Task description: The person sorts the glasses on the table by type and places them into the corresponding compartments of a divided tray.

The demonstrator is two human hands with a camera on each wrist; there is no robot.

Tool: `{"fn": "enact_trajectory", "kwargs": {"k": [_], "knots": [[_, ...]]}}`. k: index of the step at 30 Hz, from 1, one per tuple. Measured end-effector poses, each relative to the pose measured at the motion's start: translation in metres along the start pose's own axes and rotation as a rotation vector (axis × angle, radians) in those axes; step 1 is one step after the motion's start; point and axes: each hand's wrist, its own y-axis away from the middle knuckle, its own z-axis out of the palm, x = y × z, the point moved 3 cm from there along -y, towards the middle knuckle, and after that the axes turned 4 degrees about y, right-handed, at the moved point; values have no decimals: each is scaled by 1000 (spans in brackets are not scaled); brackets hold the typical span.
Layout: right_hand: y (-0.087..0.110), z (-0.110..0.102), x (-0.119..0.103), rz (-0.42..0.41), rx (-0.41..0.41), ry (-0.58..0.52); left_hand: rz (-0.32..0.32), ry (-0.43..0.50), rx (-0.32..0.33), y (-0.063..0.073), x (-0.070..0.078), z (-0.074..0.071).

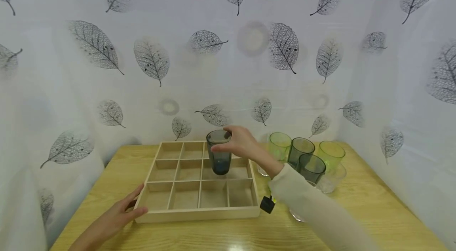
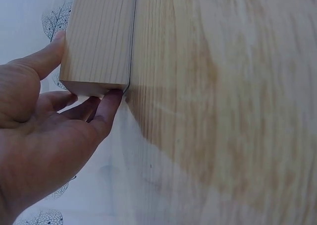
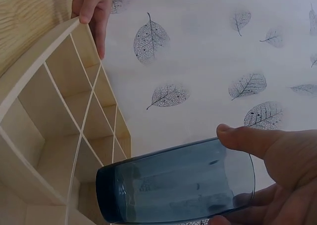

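A grey-blue tinted drinking glass [image 1: 219, 158] is held near its rim by my right hand [image 1: 246, 144], thumb on one side and fingers on the other. It hangs almost upright over the wooden compartment box [image 1: 196, 215], above the middle row, right of centre. In the right wrist view the base of the glass [image 3: 168, 183] is close to the dividers; whether it touches them I cannot tell. My left hand [image 1: 115, 215] grips the box's front left corner. The left wrist view has its thumb and curled fingertips against different faces of that corner.
On the right of the table [image 1: 377, 219] several glasses stand close together: a green glass [image 1: 279, 142], dark grey glasses [image 1: 312, 168], a yellow-green glass [image 1: 331, 152] and clear ones, partly behind my right sleeve [image 1: 313, 207]. A leaf-patterned curtain [image 1: 228, 77] surrounds the table.
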Motion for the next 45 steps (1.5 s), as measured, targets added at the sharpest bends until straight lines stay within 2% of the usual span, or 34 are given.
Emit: {"fn": "enact_trajectory", "kwargs": {"k": [9, 16, 26, 32, 40, 45], "knots": [[-35, 19, -7, 24, 24, 16, -3, 26, -5, 8, 1, 6], [-56, 31, -16, 42, 75, -52, -40, 37, 8, 11, 2, 9], [-86, 58, -26, 35, 179, -91, -3, 24, 6, 11, 2, 7], [-90, 77, -22, 28, 191, -79, 30, 22, 12, 11, 4, 10], [-87, 105, -11, 40, 127, -70, 22, 20, 19, 11, 5, 11], [-87, 112, -7, 41, 141, -93, 23, 17, 25, 11, 5, 10]]}}
